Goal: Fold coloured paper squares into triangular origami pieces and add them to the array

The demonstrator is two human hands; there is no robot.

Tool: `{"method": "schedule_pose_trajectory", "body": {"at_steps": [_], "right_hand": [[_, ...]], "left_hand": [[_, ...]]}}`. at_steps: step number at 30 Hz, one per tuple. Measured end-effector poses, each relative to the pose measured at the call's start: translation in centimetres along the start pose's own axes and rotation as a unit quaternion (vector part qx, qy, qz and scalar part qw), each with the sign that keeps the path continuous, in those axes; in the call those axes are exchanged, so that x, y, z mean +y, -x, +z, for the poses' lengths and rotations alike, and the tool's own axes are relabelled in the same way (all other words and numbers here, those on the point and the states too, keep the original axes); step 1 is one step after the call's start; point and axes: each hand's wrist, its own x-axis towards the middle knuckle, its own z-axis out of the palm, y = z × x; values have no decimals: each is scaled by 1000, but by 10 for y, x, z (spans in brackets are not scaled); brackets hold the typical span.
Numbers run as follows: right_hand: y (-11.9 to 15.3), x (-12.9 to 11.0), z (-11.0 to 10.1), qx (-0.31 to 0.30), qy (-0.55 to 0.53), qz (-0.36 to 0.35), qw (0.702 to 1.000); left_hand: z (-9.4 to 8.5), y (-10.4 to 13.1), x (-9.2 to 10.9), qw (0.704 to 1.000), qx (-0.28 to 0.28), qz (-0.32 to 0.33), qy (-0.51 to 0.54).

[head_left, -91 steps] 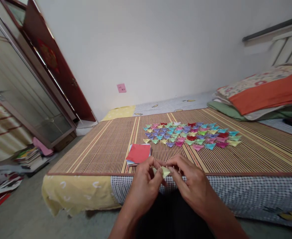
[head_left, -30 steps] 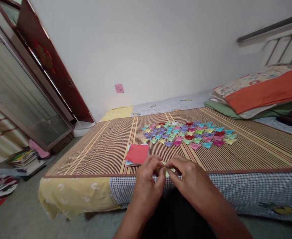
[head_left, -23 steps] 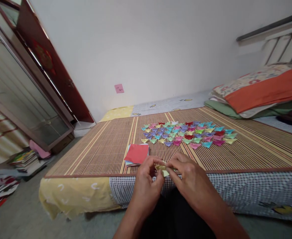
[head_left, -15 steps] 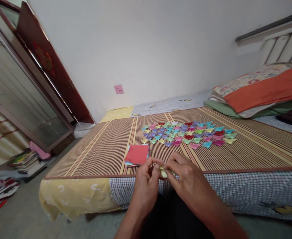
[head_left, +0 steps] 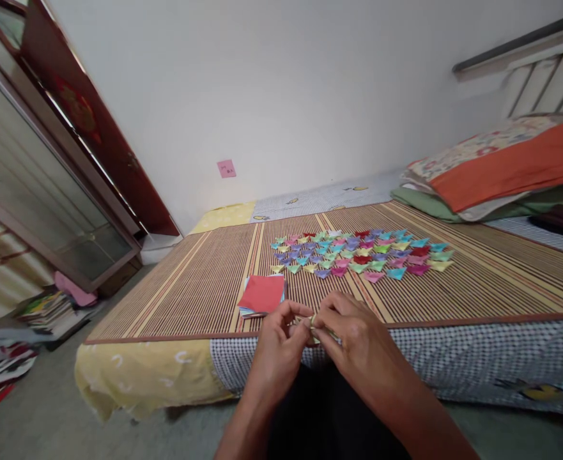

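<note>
Between both hands, at the bed's front edge, is a small pale yellow paper piece [head_left: 314, 321], mostly covered by fingers. My left hand [head_left: 285, 335] pinches its left side with thumb and forefinger. On its right side, my right hand [head_left: 351, 327] is closed with thumb and fingertips on the paper. Just beyond my left hand lies a stack of square paper [head_left: 262, 294] with a red sheet on top. Farther back, several rows of small folded paper shapes [head_left: 362, 260] in many colours are spread over the striped mat [head_left: 190, 287].
Folded bedding [head_left: 506, 166] is piled at the bed's right rear. A pink note [head_left: 226, 168] is on the wall. To the left are a red door [head_left: 89, 121], a glass-panelled door [head_left: 46, 166] and stacked books [head_left: 46, 309] near the floor.
The fingers have drawn closer together around the yellow paper, and less of it shows. The camera view has shifted slightly.
</note>
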Motion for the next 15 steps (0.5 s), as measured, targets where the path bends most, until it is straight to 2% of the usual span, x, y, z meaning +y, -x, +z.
{"method": "schedule_pose_trajectory", "body": {"at_steps": [7, 15], "right_hand": [[0, -5, -4, 4, -10, -7, 1000], [0, -4, -1, -12, -14, -3, 1000]], "left_hand": [[0, 4, 2, 1000, -16, 7, -7], [1, 8, -8, 1000, 0, 18, -16]]}}
